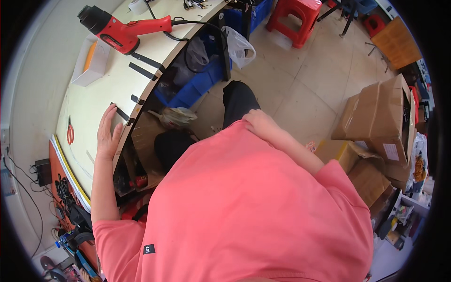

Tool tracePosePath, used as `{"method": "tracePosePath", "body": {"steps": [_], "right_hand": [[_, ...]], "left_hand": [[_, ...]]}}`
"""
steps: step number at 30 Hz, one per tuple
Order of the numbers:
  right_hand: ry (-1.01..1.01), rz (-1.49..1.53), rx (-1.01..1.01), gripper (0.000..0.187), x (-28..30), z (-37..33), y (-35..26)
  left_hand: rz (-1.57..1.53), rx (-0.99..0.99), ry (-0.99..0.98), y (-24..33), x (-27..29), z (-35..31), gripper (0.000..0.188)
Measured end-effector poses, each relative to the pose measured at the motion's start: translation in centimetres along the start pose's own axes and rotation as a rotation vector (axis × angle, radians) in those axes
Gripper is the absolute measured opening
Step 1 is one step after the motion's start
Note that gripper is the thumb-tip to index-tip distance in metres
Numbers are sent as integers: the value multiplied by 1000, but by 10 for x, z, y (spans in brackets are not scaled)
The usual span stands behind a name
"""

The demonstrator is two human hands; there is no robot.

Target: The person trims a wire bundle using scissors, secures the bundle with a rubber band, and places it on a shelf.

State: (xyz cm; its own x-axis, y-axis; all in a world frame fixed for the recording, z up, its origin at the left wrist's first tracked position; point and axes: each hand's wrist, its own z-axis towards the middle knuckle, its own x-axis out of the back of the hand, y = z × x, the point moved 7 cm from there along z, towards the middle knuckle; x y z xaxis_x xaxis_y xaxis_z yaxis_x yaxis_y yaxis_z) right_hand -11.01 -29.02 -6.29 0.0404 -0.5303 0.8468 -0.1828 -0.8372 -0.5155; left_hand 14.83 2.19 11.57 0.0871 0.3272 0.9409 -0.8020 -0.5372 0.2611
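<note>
My left hand (108, 134) lies on the pale worktable (89, 108) near its edge, fingers stretched out and holding nothing. Beside its fingertips is a short black strip (121, 113). More black strips (141, 70) lie farther along the same edge. At my lap, my right hand (262, 124) has its fingers curled over the hem of my pink shirt (249, 188). Farther up the table stands a red and black heat gun (120, 35), its cord trailing over the edge. Red-handled scissors (70, 134) lie left of my left hand.
An open white box (91, 61) stands by the heat gun. Under the table are a blue bin (199, 84) and plastic bags (239, 47). A red stool (293, 21) is on the tiled floor ahead. Cardboard boxes (371, 113) are stacked on my right.
</note>
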Motion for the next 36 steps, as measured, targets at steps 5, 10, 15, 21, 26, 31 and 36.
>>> {"method": "tracePosePath", "body": {"steps": [5, 10, 15, 21, 26, 31, 36], "right_hand": [[4, 54, -43, 19, -4, 7, 7], [-112, 234, 30, 26, 5, 9, -9], [-323, 950, 741, 37, 150, -20, -147], [-461, 1698, 1366, 54, 233, -91, -265], [-585, 1536, 1521, 43, 202, -98, -269], [-665, 1597, 1468, 41, 192, -92, -282], [-796, 1653, 1345, 30, 200, -76, -293]], "left_hand": [[-13, 12, 15, -9, -2, -2, 43], [100, 0, 48, -9, -1, -2, 40], [132, 21, 46, -10, -3, -3, 39], [179, 8, 88, -19, -3, -4, 38], [128, 31, 121, -19, 1, -7, 37], [127, 30, 140, -18, 1, -9, 36], [141, 30, 175, -20, 6, -6, 35]]}}
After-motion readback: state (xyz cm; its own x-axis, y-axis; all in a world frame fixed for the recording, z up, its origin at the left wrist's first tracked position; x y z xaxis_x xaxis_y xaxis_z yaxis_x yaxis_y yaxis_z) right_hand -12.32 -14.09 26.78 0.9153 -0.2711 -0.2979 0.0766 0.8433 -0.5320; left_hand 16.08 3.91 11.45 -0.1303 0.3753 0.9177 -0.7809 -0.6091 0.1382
